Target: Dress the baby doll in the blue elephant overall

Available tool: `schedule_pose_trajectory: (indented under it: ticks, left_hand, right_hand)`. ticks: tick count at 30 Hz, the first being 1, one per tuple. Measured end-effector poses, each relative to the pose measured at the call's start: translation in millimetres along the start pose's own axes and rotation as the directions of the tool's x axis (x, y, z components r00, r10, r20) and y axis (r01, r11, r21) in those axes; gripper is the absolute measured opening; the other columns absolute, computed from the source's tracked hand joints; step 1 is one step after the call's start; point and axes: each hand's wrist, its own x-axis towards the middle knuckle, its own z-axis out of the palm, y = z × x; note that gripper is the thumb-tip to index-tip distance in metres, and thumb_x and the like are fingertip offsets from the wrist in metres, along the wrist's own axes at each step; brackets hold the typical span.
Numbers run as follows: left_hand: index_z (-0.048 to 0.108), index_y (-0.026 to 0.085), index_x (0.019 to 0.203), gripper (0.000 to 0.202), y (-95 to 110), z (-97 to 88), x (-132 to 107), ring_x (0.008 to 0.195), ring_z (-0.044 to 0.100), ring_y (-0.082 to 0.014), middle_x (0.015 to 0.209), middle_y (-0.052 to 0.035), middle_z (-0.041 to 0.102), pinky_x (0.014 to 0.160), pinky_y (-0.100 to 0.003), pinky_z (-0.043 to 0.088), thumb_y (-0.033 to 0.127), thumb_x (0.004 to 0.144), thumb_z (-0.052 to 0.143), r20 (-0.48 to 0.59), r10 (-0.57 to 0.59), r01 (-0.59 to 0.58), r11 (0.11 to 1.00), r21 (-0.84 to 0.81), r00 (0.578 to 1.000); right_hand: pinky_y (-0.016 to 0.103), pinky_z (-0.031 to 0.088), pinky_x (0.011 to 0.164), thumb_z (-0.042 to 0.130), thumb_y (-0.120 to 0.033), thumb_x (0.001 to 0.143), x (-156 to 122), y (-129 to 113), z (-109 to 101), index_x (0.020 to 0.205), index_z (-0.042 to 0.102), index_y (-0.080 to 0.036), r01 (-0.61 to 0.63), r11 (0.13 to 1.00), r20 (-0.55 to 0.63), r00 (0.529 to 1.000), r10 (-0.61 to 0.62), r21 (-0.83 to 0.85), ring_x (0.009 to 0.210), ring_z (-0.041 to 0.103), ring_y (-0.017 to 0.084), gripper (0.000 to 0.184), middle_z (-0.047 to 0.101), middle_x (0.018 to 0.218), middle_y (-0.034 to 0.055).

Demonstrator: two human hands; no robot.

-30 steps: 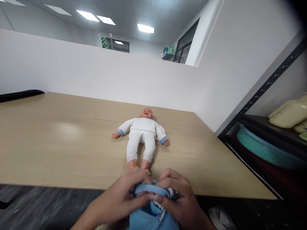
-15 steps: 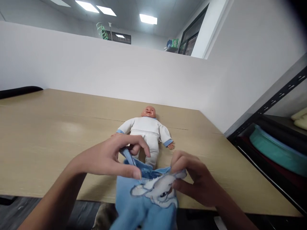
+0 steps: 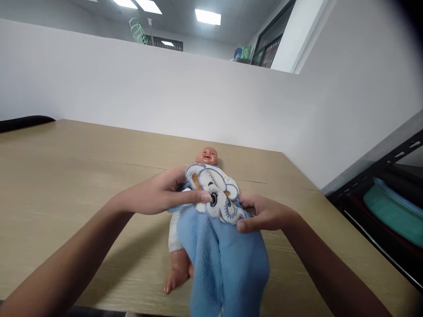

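Note:
Light-blue baby overalls [image 3: 221, 251] with a white animal-face patch hang spread between my two hands. My left hand [image 3: 161, 193] pinches their upper left side, its thumb on the patch and its fingers behind the cloth. On the other side, my right hand [image 3: 266, 213] grips the upper right edge with its thumb in front. Behind the overalls a baby doll [image 3: 207, 156] in white clothing lies on its back, head away from me. The cloth hides most of its body and one leg. Its bare foot shows below at the left.
The doll lies on a wooden table [image 3: 99, 176] that ends at a white partition [image 3: 148, 97]. At the right stands a black metal rack [image 3: 373, 180] with a teal item [image 3: 393, 215] on it. A black curved object [image 3: 26, 122] shows at the far left edge.
Both hands have moved forward and up with the overalls, which now cover the doll's torso. The patch faces me more squarely. My left hand has closed on the cloth, and the doll's foot has come into view.

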Motion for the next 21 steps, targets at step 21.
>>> schedule_pose_trajectory:
  ticks: [21]
  left_hand:
    - [0.072, 0.019, 0.106, 0.037, -51, -46.2, 46, 0.070, 0.064, -0.0142, 0.082, -0.0005, 0.070, 0.060, -0.020, 0.051, 0.055, 0.099, 0.069, 0.140, -0.136, 0.115, 0.982, 0.149, 0.981]
  right_hand:
    - [0.040, 0.054, 0.110, 0.095, -0.042, 0.077, 41, 28, -11, 0.114, 0.078, -0.020, 0.053, 0.959, -0.065, 0.995, -0.074, -0.279, 0.111, 0.073, 0.028, 0.047, 0.080, 0.112, 0.0044]
